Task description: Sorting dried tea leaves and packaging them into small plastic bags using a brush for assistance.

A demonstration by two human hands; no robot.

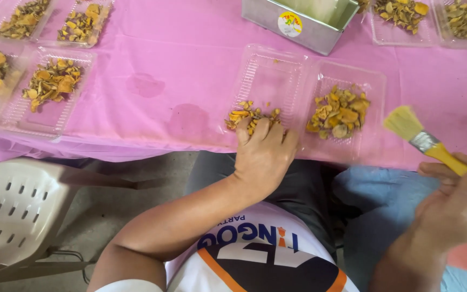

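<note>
Head view: left hand (263, 157) pressed flat on dried yellow pieces (248, 114) in open clear tray (270, 75) at table (179, 65) near edge. Right hand (458, 208) closed around yellow-handled brush (425, 141), bristles raised beyond tray's right side.

Both hands working at the table edge

The left hand (263, 154) is reaching forward, palm down, fingers curled; the right hand (458, 208) is gripping closed, raised beside it.

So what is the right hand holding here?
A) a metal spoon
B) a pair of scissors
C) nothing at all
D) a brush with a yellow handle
D: the right hand grips a brush with a yellow handle, a metal band and pale bristles, raised beside the clear hinged tray of dried yellow pieces, while the left hand rests on the pieces in the tray's other half.
</note>
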